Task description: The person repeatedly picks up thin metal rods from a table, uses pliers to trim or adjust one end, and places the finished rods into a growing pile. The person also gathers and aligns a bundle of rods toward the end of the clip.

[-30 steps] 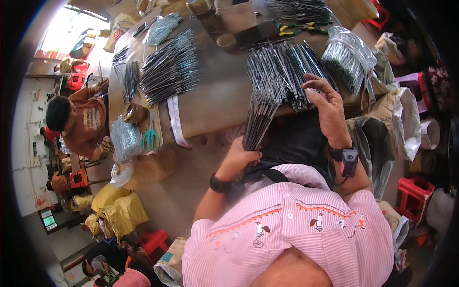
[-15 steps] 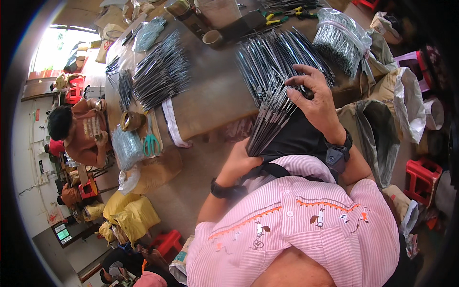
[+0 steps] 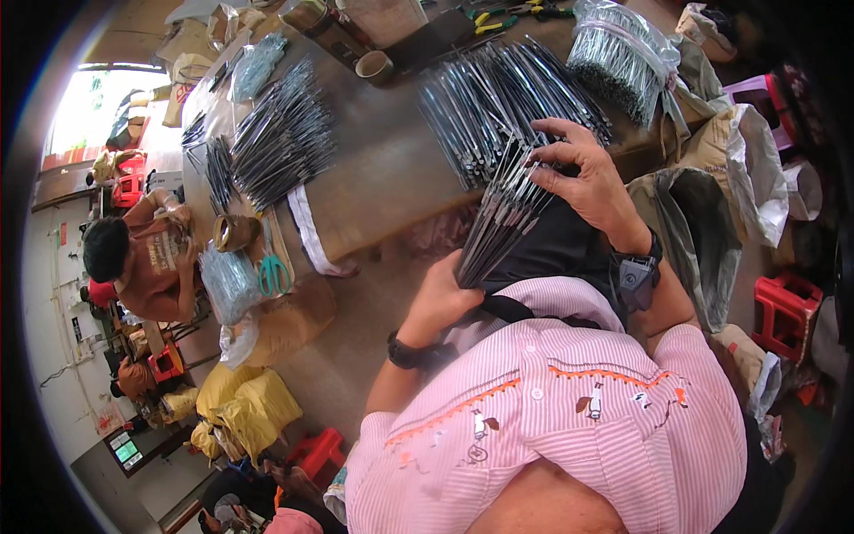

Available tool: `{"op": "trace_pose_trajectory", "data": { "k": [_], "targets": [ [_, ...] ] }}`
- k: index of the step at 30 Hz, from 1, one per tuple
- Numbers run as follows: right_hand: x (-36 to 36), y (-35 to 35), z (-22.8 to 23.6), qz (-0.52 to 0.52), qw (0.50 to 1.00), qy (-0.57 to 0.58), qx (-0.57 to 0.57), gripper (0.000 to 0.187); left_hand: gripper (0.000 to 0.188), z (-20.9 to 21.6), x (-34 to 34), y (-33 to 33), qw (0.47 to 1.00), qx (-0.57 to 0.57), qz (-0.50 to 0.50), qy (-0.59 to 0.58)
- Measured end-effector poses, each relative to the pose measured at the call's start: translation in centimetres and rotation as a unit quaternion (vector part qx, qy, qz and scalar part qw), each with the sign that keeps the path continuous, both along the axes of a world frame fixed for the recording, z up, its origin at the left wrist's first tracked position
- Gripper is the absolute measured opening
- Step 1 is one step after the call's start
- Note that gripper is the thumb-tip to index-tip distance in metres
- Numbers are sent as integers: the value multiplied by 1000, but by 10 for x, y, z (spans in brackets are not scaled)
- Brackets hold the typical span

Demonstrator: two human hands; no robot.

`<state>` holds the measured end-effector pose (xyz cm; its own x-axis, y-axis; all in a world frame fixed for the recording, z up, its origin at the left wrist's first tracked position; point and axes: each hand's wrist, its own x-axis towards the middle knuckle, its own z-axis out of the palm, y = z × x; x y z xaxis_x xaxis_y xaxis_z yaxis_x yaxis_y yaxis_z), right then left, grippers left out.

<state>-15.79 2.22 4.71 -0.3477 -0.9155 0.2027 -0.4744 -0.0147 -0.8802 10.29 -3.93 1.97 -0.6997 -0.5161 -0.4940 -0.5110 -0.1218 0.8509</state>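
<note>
My left hand is wrapped round the lower end of a fanned bundle of thin dark metal strips, held tilted over my lap. At the bundle's upper end is my right hand. Its thumb and fingers are bent close together at the strip tips, apparently pinching one; the exact contact is small in view. Just beyond, a wide pile of similar shiny dark strips lies along the table edge, partly behind the bundle and right hand. What kind of part the strips are, I cannot make out.
On the table are another strip pile, a small cup, yellow-handled pliers and a plastic-wrapped bundle of silvery wires. Teal scissors lie left. Open sacks stand right. Another person sits far left.
The view has shifted slightly, so the table things appear further left and up. Both hands stay at the bundle, with the right fingers still at the strip tips.
</note>
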Motion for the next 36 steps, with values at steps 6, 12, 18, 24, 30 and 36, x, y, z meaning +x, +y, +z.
{"op": "trace_pose_trajectory", "data": {
  "k": [6,12,18,24,30,36],
  "targets": [
    [-1,1,-9,4,1000,4,-8,16,40,-3,2,-1,1000,-23,-10,-5],
    [-4,7,-12,29,998,-44,23,13,38,-5,3,3,997,-78,-21,-4],
    [-4,11,-13,31,999,3,10,15,38,-7,0,6,995,-91,-27,5],
    [-2,13,-11,3,998,66,-11,14,48,-4,-1,1,998,-21,-41,-37],
    [-5,12,-7,-35,999,18,-15,15,46,-2,-4,1,998,-34,-50,-35],
    [-11,12,-5,-59,996,51,-36,14,43,0,-6,1,998,-26,-49,-7]
  ]
}}
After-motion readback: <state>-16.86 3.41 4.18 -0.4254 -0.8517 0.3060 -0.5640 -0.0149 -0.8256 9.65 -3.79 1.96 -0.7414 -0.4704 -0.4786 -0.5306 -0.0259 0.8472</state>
